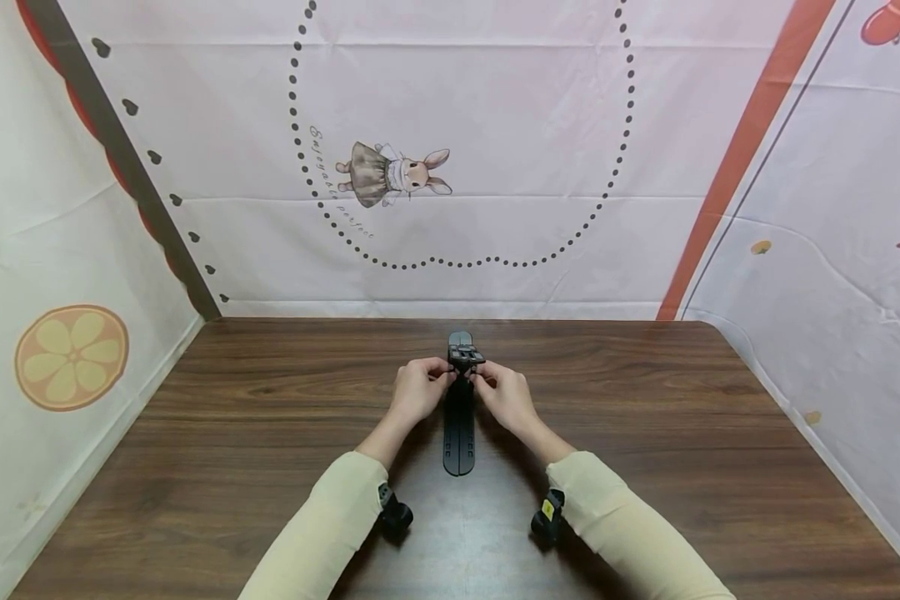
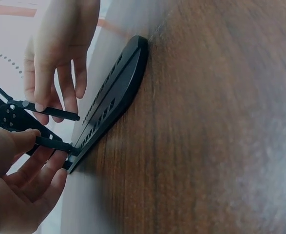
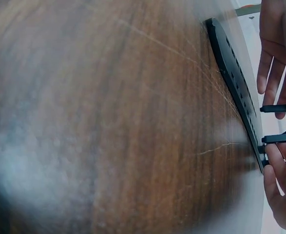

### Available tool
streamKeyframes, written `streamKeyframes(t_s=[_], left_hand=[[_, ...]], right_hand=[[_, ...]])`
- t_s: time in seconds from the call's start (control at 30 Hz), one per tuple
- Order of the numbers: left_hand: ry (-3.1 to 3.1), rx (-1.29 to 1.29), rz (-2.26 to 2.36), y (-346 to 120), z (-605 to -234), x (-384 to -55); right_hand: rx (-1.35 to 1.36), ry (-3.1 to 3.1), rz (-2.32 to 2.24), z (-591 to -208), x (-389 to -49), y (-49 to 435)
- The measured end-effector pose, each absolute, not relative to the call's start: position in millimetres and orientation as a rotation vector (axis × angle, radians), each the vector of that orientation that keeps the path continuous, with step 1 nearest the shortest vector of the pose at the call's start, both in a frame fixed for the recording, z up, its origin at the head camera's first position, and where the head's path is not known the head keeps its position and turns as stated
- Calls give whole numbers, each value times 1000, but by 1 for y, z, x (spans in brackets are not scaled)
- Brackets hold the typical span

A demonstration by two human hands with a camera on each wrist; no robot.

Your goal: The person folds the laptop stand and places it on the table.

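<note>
A black folding stand [image 1: 459,437] with a long, round-ended, slotted body lies on the table, pointing away from me. Its hinged part [image 1: 465,356] rises near the far end. On its left side, my left hand [image 1: 417,390] pinches a thin black bar [image 2: 55,144] between thumb and fingers. Opposite it, my right hand [image 1: 504,396] pinches a matching bar [image 3: 278,138]. Both bars stick out close over the slotted body, as the wrist views show. The other fingers of each hand spread loosely below the bars.
The brown wooden table [image 1: 270,450] extends on both sides of the stand. Printed cloth [image 1: 510,108] hangs behind it and at both sides. A black wrist camera [image 1: 395,512] sits at the left cuff, another camera [image 1: 546,521] at the right.
</note>
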State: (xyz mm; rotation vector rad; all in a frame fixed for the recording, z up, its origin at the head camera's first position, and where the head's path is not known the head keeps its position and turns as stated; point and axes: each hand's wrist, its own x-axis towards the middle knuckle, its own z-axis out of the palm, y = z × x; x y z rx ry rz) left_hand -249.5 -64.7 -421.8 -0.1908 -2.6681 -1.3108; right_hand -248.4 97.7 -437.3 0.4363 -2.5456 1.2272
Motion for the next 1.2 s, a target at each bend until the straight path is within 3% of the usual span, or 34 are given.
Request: streamKeyframes(t_s=[1.2], left_hand=[[-2594, -62, -1390, -62, -422, -264]], right_hand=[[296, -2591, 1035, -431, -264, 95]])
